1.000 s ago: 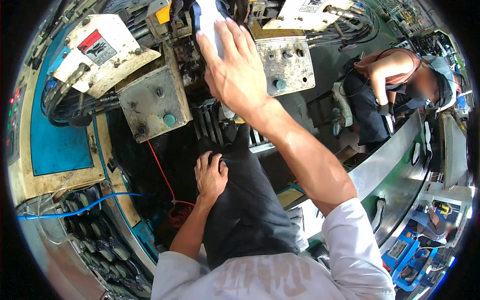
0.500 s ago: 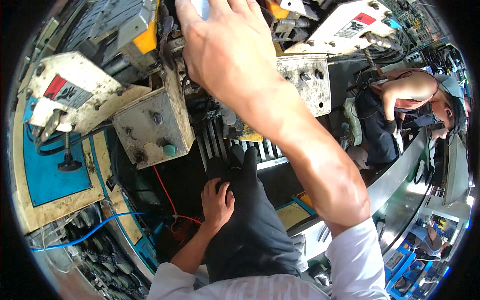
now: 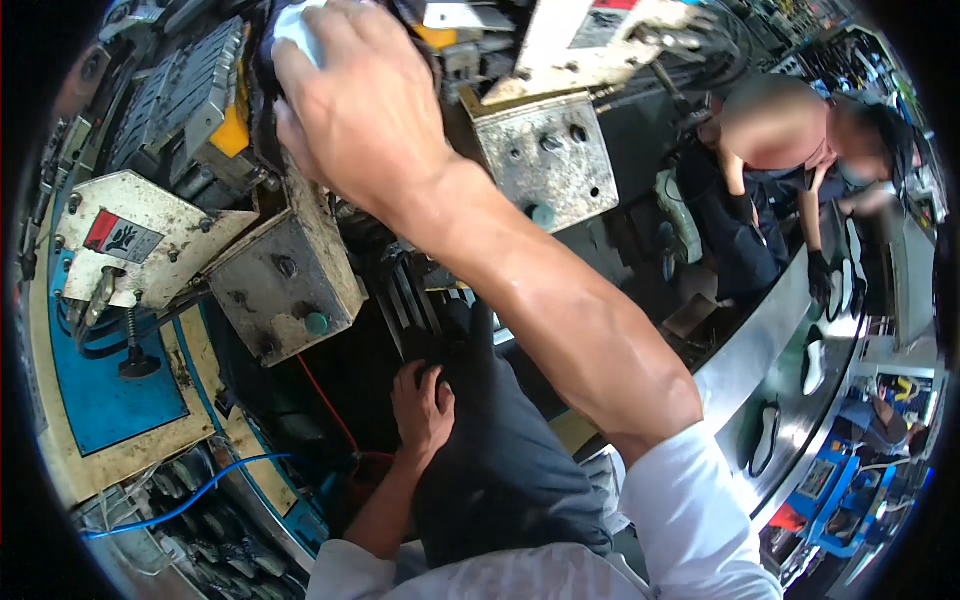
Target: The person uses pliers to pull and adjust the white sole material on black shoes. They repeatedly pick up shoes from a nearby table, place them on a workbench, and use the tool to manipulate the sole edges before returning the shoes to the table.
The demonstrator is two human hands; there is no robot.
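Note:
My right hand (image 3: 370,115) reaches up and forward into the machine, its arm crossing the view from the lower right. The fingers are closed round a smooth pale blue-white piece (image 3: 297,35); its kind is mostly hidden by the hand and dark machine parts. My left hand (image 3: 424,412) rests on my dark trousers at the thigh, fingers apart and slightly bent, with nothing in it. Left of my right hand stands a machine head with a ribbed metal block (image 3: 185,95) and a yellow part (image 3: 232,132).
Two grimy control boxes, the left (image 3: 285,290) and the right (image 3: 550,155), carry green knobs. A white side plate (image 3: 145,235) stands above a blue panel (image 3: 110,370). At right a co-worker (image 3: 770,170) sits by a metal belt (image 3: 760,350) bearing white-soled shoes (image 3: 815,362).
My right hand has moved left with the pale piece, while my left hand stays on the thigh. The co-worker has stretched a gloved hand to the belt, where shoes now show. The view has shifted slightly.

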